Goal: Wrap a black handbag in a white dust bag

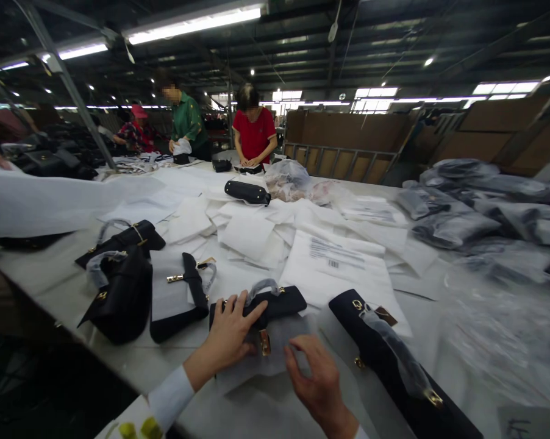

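Resting flat on black handbag (275, 303), left hand (229, 335) grip apart, bag lying crosswise, right hand (318, 381) pinching white wrap (275, 356).

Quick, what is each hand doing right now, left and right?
Left hand: open, flat on the black handbag.
Right hand: fingers curled, pinching the white wrapping sheet.

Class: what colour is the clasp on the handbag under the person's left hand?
Gold, on the small black handbag under the left hand; head view.
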Demonstrator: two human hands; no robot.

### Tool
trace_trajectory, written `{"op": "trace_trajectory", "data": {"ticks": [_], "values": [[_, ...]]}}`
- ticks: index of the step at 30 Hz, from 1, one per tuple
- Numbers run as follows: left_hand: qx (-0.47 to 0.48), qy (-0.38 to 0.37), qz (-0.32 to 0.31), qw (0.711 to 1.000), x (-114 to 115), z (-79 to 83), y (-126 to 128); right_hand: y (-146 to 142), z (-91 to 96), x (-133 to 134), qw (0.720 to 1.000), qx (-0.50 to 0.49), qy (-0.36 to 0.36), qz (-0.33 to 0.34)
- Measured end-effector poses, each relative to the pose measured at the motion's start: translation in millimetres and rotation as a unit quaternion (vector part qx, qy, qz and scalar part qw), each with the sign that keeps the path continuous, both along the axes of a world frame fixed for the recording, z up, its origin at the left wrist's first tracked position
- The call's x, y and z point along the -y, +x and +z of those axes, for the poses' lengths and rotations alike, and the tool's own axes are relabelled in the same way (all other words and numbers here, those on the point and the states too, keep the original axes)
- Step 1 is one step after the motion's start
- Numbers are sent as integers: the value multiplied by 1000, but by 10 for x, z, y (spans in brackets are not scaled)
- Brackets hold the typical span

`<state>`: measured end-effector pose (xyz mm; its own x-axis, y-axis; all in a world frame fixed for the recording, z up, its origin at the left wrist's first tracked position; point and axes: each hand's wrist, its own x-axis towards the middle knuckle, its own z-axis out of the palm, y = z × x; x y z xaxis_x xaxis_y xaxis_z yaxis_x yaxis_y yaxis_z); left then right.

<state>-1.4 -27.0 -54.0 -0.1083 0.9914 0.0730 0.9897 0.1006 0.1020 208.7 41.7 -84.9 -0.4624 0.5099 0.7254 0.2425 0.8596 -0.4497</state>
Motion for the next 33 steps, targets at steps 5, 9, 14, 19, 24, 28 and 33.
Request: {"op": "trace_trajectory", "data": {"ticks": [5,9,14,19,24,28,33], "values": [[61,-35,-9,997,-116,-45,-162,-302,-166,21,992,96,-35,72],[127,-31,-21,991,-226,-167,-306,-597,-238,-282,990,116,-33,68],[168,-1,-13,986,-412,-250,-342,-773,-219,-532,989,109,-47,82],[203,48,3,978,-528,-195,-286,-735,-218,-545,989,95,-78,86],[197,53,4,979,-648,-150,-274,-719,-227,-481,985,108,-87,100],[140,44,0,989,-621,-361,-182,-729,-236,-498,983,115,-93,109],[83,44,24,995,-394,-617,-118,-717,-231,-579,982,108,-105,110]]}}
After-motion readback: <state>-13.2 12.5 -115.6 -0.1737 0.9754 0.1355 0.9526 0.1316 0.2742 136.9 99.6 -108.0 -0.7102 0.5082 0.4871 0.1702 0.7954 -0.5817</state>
